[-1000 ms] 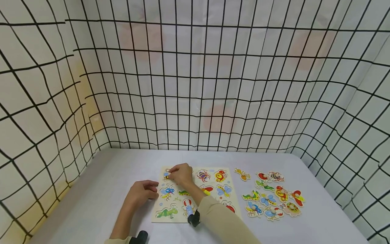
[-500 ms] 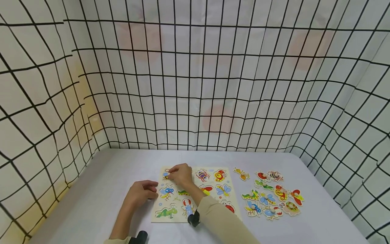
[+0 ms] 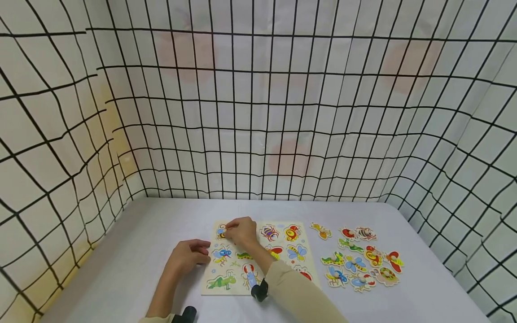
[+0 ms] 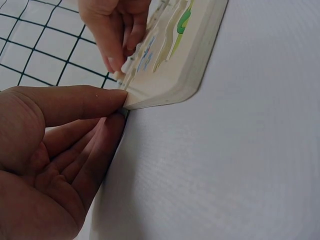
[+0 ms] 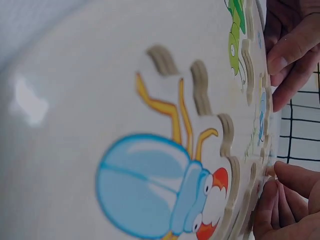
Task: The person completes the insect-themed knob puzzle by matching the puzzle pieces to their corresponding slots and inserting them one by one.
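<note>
A pale wooden insect puzzle board [image 3: 233, 290] lies flat on the table, with insect pictures in its cut-out recesses. At its far left corner my right hand [image 3: 242, 232] pinches a small wooden knob between thumb and fingertips, on a blue-and-yellow bee puzzle piece [image 3: 220, 232]. The fingers hide part of that piece, so I cannot tell if it sits fully in its recess. My left hand [image 3: 186, 258] rests beside the board's left edge. Its thumb [image 4: 97, 102] touches that edge in the left wrist view, other fingers loosely extended. The right wrist view has the stag beetle recess [image 5: 145, 185] up close.
Right of the board lie several loose knobbed insect pieces, among them a green caterpillar piece [image 3: 333, 259], a ladybird flower piece [image 3: 385, 276] and a bee piece [image 3: 321, 231]. A black wire grid [image 3: 264, 130] encloses the white table [image 3: 133, 242] at the back and sides.
Both hands keep their places almost unchanged; the right hand stays on the piece at the far left corner. The view shifts very slightly.
</note>
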Action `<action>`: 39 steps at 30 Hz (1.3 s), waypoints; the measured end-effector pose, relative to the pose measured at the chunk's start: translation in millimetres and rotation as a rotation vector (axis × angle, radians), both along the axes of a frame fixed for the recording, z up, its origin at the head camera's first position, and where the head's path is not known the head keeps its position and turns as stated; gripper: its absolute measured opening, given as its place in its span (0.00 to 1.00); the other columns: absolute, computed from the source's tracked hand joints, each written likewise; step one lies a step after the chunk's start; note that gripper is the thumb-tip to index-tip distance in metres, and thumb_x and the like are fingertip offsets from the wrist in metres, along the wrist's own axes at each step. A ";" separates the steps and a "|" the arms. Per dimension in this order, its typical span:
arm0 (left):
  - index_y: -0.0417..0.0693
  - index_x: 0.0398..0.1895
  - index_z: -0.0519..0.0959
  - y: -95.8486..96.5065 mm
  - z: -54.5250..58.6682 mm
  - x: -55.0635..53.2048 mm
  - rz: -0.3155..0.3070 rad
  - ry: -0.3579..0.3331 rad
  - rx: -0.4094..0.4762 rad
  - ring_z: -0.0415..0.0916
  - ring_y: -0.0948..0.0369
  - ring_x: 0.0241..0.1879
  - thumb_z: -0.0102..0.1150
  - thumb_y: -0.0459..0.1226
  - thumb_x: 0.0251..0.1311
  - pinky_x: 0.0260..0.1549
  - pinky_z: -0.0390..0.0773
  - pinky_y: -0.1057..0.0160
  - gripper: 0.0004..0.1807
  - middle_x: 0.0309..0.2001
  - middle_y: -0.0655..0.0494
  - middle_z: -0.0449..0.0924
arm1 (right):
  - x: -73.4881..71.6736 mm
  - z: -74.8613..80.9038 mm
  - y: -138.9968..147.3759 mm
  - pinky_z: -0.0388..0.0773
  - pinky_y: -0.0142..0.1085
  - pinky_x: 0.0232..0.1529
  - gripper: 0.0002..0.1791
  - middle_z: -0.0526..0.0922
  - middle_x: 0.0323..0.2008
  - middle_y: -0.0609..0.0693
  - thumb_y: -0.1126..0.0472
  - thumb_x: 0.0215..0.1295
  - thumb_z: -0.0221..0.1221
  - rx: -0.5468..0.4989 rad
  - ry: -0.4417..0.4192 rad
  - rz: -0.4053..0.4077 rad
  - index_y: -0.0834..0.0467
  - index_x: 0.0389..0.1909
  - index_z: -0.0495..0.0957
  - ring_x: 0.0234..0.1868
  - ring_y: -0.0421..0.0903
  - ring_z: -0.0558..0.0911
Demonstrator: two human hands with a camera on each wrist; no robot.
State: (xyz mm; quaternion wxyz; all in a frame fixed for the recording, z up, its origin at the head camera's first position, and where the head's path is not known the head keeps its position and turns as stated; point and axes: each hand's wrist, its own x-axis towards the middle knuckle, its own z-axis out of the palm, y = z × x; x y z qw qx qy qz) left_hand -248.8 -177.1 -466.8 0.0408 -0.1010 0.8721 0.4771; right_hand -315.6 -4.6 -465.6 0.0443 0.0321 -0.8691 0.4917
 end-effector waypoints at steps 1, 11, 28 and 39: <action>0.42 0.52 0.84 0.1 -0.6 -0.2 0.000 -0.001 0.000 0.76 0.58 0.32 0.73 0.29 0.49 0.32 0.76 0.63 0.23 0.33 0.53 0.83 | 0.6 0.8 1.4 0.73 0.29 0.24 0.08 0.88 0.25 0.48 0.65 0.49 0.75 -0.007 0.007 0.006 0.60 0.33 0.90 0.19 0.38 0.78; 0.42 0.53 0.84 1.0 -4.9 -2.6 0.001 -0.003 0.003 0.76 0.58 0.33 0.74 0.30 0.48 0.32 0.76 0.63 0.24 0.34 0.53 0.83 | 11.7 26.0 30.6 0.79 0.33 0.28 0.10 0.89 0.30 0.58 0.68 0.55 0.71 -0.029 0.066 0.116 0.68 0.38 0.87 0.28 0.50 0.87; 0.44 0.52 0.85 -5.4 -10.1 -4.0 0.003 -0.008 -0.004 0.76 0.57 0.33 0.72 0.30 0.50 0.33 0.74 0.62 0.22 0.34 0.54 0.83 | 8.8 49.3 86.1 0.78 0.33 0.26 0.12 0.89 0.29 0.53 0.63 0.56 0.71 0.077 0.057 0.120 0.62 0.41 0.88 0.30 0.53 0.88; 0.43 0.53 0.84 -2.9 -7.5 -3.4 -0.011 -0.008 0.001 0.76 0.57 0.34 0.72 0.30 0.51 0.34 0.75 0.62 0.23 0.34 0.54 0.83 | 8.0 49.8 131.4 0.79 0.35 0.30 0.10 0.88 0.29 0.49 0.63 0.55 0.72 0.072 0.032 0.077 0.58 0.39 0.88 0.36 0.57 0.87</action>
